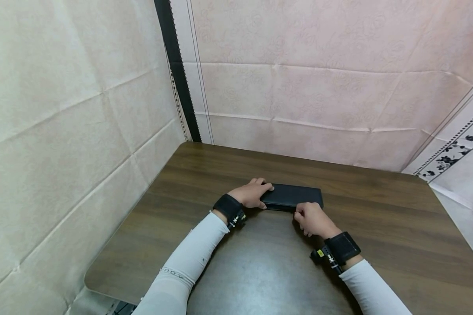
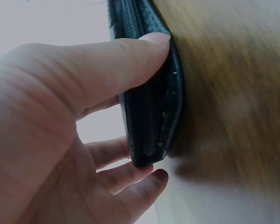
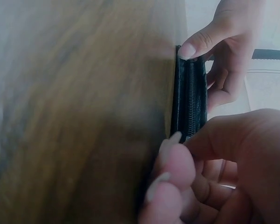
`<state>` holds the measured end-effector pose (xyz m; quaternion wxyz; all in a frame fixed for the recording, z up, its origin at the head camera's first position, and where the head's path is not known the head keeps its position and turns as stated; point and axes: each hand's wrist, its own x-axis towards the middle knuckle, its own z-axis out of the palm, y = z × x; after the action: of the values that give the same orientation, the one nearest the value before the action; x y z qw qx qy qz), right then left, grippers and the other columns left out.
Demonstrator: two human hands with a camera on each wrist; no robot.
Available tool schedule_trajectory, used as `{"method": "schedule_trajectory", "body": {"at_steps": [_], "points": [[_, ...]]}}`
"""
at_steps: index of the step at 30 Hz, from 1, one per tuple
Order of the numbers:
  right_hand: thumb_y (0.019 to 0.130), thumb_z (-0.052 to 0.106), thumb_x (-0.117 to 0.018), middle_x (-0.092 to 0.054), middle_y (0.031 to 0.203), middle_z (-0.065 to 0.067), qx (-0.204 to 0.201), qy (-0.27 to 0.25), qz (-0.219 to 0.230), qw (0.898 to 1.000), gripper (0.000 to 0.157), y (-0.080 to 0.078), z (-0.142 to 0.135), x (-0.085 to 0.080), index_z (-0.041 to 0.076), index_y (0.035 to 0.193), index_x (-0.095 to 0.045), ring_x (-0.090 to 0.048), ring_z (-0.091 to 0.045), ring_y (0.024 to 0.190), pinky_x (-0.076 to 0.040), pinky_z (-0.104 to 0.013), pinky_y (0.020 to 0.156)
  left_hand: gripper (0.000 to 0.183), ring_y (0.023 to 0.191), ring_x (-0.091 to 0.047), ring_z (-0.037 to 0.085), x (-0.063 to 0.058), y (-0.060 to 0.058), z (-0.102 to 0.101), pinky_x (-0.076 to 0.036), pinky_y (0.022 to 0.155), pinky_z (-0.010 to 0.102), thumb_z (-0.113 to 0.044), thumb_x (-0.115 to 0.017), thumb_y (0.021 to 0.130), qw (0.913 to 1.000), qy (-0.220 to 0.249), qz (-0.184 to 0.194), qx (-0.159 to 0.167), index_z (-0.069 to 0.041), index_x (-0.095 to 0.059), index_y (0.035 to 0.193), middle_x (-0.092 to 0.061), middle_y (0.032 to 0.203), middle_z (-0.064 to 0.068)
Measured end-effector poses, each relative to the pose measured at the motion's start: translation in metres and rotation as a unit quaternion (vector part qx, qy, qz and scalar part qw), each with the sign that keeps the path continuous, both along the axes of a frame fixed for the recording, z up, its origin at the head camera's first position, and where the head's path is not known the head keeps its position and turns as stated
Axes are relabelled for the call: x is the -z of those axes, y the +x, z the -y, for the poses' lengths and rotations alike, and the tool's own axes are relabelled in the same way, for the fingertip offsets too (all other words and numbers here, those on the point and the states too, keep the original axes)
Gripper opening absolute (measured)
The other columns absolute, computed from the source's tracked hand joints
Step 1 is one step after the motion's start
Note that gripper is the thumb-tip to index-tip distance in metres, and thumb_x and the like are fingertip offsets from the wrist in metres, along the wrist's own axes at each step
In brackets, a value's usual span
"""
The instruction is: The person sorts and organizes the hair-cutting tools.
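Note:
A long black wallet (image 1: pixel 293 195) lies flat on the wooden table, and a zipper (image 3: pixel 192 93) runs along its near edge. My left hand (image 1: pixel 251 194) grips the wallet's left end. Its thumb (image 2: pixel 116 60) presses across the zippered edge in the left wrist view, while the fingers reach round the end and far side. At the near edge, toward the wallet's right end, my right hand (image 1: pixel 314 220) has curled fingers. Its thumb and forefinger pinch at the zipper in the right wrist view; the fingertips mostly hide the zipper pull.
The brown wooden table (image 1: pixel 378 227) has rounded corners. Creased pale cloth (image 1: pixel 319 87) hangs behind it and along the left side. A black strap with a small device (image 1: pixel 229 209) is on each wrist.

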<state>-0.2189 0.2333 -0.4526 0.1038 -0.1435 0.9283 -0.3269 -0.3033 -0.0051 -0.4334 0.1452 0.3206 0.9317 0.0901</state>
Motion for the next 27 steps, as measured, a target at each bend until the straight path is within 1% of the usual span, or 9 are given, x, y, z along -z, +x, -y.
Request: {"method": "schedule_trajectory", "body": {"at_steps": [10,21,27], "points": [[0.098,0.011,-0.048,-0.059,0.057,-0.004,0.01,0.002,0.01,1.0,0.023,0.0006,0.0009,-0.0014,0.008,0.081,-0.064,-0.059,-0.016,0.044,-0.05,-0.029,0.042,0.063,0.139,-0.027,0.022,0.0013,-0.0008,0.0002,-0.039,0.106,0.037,-0.037,-0.068,0.089,1.0,0.0,0.001,0.002,-0.029,-0.039,0.144,-0.026,0.153,0.005],[0.097,0.01,-0.047,-0.059,0.057,-0.004,0.008,0.001,-0.003,1.0,0.024,0.0007,0.0007,0.0003,0.008,0.079,-0.063,-0.059,-0.015,0.043,-0.05,-0.028,0.041,0.063,0.139,-0.027,0.022,0.0018,-0.0007,-0.0002,-0.039,0.105,0.036,-0.037,-0.067,0.09,1.0,0.0,-0.002,0.0,-0.029,-0.038,0.144,-0.026,0.153,0.005],[0.097,0.009,-0.047,-0.058,0.057,-0.004,0.014,0.002,-0.005,1.0,0.024,0.001,0.0011,0.0013,0.008,0.08,-0.063,-0.058,-0.015,0.043,-0.049,-0.028,0.041,0.063,0.139,-0.027,0.022,0.0014,0.0,-0.0001,-0.039,0.106,0.036,-0.037,-0.067,0.09,1.0,0.0,0.0,-0.001,-0.03,-0.038,0.145,-0.026,0.153,0.004]]}}
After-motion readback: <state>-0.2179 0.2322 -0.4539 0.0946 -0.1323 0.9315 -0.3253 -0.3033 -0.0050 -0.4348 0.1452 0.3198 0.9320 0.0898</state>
